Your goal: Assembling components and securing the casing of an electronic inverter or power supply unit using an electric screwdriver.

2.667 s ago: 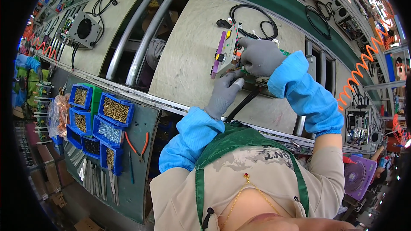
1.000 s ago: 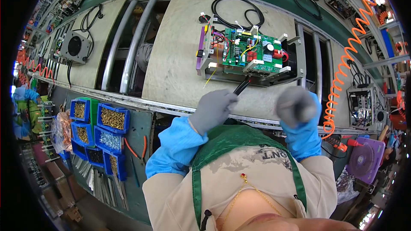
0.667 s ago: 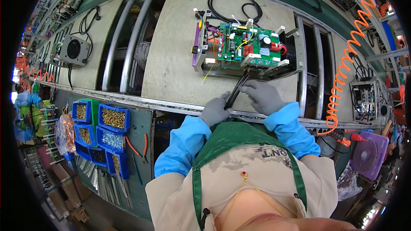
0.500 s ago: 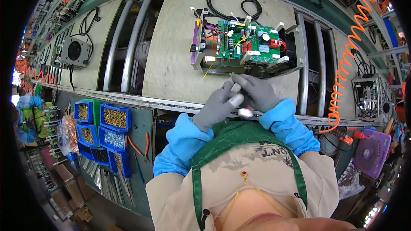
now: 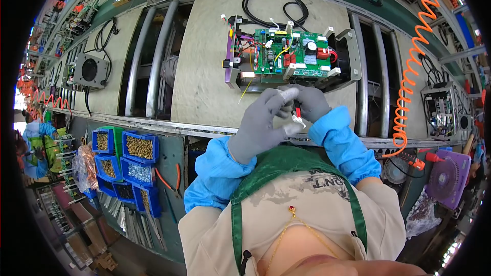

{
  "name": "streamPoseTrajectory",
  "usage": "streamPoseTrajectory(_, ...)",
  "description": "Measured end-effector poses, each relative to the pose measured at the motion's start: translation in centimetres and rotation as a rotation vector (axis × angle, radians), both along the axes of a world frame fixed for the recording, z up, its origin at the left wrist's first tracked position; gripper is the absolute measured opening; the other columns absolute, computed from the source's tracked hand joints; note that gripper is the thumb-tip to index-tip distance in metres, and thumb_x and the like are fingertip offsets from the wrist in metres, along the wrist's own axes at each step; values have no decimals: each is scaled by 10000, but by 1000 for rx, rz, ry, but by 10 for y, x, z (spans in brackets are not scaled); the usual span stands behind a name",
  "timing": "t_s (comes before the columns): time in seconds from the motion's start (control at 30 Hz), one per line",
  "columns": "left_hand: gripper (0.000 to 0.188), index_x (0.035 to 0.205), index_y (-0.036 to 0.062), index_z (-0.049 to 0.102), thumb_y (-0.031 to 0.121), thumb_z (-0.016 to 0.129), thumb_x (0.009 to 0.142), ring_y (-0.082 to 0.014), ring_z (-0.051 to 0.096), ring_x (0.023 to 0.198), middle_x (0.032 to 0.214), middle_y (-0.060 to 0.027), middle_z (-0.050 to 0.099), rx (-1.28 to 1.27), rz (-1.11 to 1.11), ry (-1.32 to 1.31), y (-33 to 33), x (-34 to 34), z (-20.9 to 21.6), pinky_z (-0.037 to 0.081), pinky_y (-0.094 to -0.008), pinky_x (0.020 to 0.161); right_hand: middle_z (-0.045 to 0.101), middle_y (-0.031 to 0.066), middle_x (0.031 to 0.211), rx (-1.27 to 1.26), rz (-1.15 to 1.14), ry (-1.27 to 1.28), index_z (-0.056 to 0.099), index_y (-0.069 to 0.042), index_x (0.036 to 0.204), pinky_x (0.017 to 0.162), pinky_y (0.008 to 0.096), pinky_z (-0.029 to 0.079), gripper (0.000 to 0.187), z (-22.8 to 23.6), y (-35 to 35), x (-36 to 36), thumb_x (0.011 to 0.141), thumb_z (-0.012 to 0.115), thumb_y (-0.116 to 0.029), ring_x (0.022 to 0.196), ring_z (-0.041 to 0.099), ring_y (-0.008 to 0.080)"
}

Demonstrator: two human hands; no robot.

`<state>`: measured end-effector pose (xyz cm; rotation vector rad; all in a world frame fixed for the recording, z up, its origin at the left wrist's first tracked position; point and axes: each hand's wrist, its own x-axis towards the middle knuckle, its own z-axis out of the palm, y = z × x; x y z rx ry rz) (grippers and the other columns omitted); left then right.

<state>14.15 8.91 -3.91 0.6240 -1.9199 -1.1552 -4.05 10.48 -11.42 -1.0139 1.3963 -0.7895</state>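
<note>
In front of my apron, my gloved left hand (image 5: 263, 125) and gloved right hand (image 5: 310, 103) meet. Between them is a short wire lead (image 5: 298, 117) with red and dark wires and a white connector end. My right fingers are closed round its upper part. The left thumb and forefinger curl about the same lead, the thumb beside the white end. Just beyond the hands stands an opened electrical unit (image 5: 280, 77), with a green circuit board (image 5: 302, 56) on top, a purple panel at its left and a thin yellow wire hanging toward me.
Blue bins (image 5: 140, 147) of screws and red-handled pliers (image 5: 177, 178) lie on the left bench. Metal rollers (image 5: 161, 61) flank the pallet board (image 5: 202, 71). A black cable (image 5: 245, 6) coils behind the unit. An orange coiled hose (image 5: 409, 82) hangs at right, near a purple fan (image 5: 449, 179).
The hands have turned and the left fingers have spread a little, so the red and dark wires now show between them. The white connector end has shifted slightly up and right.
</note>
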Motion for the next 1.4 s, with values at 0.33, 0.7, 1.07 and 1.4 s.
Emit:
streamPoseTrajectory(0.33, 230, 930, 111, 655, 137, 713, 709, -254, 564, 761, 852, -61, 597, -230, 114, -98, -14, 2, -13, 478, -359, 655, 616, 74, 978, -699, 269, 649, 578, -170, 1116, 675, 382, 507, 394, 18, 11, 16, 726, 636, -172, 834, 620, 295)
streamPoseTrajectory(0.7, 338, 1033, -6, 618, 171, 720, 764, -147, 573, 784, 868, -56, 542, 81, 65, -10, -12, 7, -6, 479, -256, 696, 605, 152, 905, -535, 268, 190, 429, -66, 1304, 665, 386, 484, 592, 91, 7, 17, 769, 636, -212, 785, 602, 323)
streamPoseTrajectory(1.07, 530, 1190, -33, 500, 266, 696, 799, -103, 580, 755, 918, -66, 597, 576, 76, 204, -23, -8, -28, 499, -263, 666, 650, 65, 813, -330, 4, 75, 644, 10, 937, 658, 253, 485, 176, 71, 3, -16, 817, 628, -118, 724, 589, 97)
streamPoseTrajectory(1.4, 236, 823, 130, 707, 269, 744, 636, -289, 425, 1181, 1206, -50, 525, -704, 266, -846, -102, -33, 24, 290, -469, 1013, 639, 49, 813, -181, 163, -10, 643, -4, 1058, 644, 236, 470, 272, 90, -5, -24, 815, 619, -126, 706, 565, 79)
